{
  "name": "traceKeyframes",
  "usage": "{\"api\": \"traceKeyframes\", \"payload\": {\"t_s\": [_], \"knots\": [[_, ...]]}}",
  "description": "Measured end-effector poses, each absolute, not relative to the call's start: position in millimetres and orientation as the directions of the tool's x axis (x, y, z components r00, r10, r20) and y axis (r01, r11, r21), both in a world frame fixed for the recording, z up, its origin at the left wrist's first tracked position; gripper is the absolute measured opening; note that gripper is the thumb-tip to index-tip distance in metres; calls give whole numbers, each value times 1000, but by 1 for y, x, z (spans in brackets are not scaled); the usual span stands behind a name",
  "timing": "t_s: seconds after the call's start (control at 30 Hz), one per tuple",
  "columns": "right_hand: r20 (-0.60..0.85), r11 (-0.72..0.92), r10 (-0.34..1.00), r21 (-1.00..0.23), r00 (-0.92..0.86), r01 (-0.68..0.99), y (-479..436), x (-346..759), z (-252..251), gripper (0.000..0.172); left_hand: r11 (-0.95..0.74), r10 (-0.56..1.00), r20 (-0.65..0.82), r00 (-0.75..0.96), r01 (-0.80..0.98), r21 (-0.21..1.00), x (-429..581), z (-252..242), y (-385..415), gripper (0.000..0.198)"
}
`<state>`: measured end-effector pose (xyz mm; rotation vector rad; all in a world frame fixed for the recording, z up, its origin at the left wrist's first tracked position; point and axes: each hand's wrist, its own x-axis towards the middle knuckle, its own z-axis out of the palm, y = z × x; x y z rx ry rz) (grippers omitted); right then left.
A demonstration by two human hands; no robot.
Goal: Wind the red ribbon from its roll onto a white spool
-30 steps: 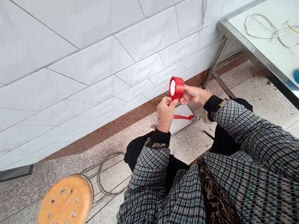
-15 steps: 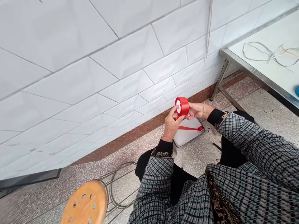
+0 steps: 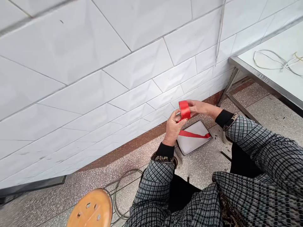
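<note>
From where I stood, the ribbon roll (image 3: 185, 110) was up in the air between the person's two hands, its near rim tipped toward the left and well apart from the tiled wall (image 3: 142, 63). The left hand (image 3: 174, 126) was half closed, thumb and fingers gripping the roll's lower left edge; the right hand (image 3: 199, 108) was curved round the other side, also half closed on it, some of its fingers hidden. Below lay a white panel (image 3: 193, 143), its dark edge near the foot of the wall, a strip of floor (image 3: 201, 162) separating it from the knees. Toward the right, the metal edge of the counter (image 3: 281, 82) stood beyond the right forearm, with a gap between them; the stool (image 3: 91, 209) was near the left elbow, leaving that side tighter. I counted one roll, one panel, one length of red ribbon (image 3: 195, 135) across it, one stool and one counter. Whether that length joined the roll, I couldn't tell.
</note>
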<state>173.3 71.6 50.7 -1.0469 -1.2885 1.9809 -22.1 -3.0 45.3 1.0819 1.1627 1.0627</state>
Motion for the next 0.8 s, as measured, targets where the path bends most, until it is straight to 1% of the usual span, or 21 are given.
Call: {"api": "traceKeyframes", "payload": {"t_s": [0.07, 0.1, 0.13, 0.2, 0.23, 0.3, 0.37, 0.4, 0.47, 0.53, 0.6, 0.67, 0.8], "knots": [[-278, -325, 789, -946, -547, 13, 75, 177, 44, 29, 216, 970, -204, 136, -81, 973, -25, 47, -2, 69], [-270, -301, 798, -953, -539, 33, 75, 178, 40, 29, 247, 960, -231, 156, -93, 964, -25, 47, -2, 70], [-267, -284, 808, -958, -525, 50, 74, 178, 36, 27, 278, 951, -257, 173, -106, 955, -25, 46, -2, 71], [-280, -280, 841, -957, -464, 69, 71, 178, 28, 18, 321, 937, -295, 186, -129, 938, -23, 42, 0, 72], [-294, -291, 853, -954, -430, 74, 70, 177, 24, 13, 324, 939, -300, 168, -145, 935, -20, 39, 0, 72], [-360, -356, 879, -932, -313, 71, 71, 176, 19, 10, 299, 954, -289, 84, -181, 937, -13, 34, 1, 69], [-427, -422, 886, -904, -182, 67, 75, 178, 16, 12, 266, 961, -277, -23, -209, 941, -5, 30, 0, 63], [-447, -442, 884, -894, -133, 70, 77, 179, 16, 14, 262, 960, -278, -47, -211, 942, -2, 28, -1, 61], [-466, -459, 881, -883, -78, 97, 81, 182, 16, 17, 268, 959, -282, -38, -203, 942, 4, 27, -4, 58], [-473, -464, 879, -877, -55, 129, 82, 184, 17, 19, 269, 962, -275, -2, -190, 944, 6, 27, -6, 57], [-480, -471, 875, -873, -59, 124, 80, 185, 19, 19, 260, 965, -263, 8, -185, 948, 8, 27, -8, 56], [-489, -483, 866, -872, -101, 79, 77, 184, 20, 19, 252, 967, -256, 5, -190, 949, 9, 27, -8, 57], [-547, -555, 821, -832, -164, -9, 70, 182, 24, 26, 239, 971, -238, 26, -175, 955, 14, 20, -6, 57]]}}
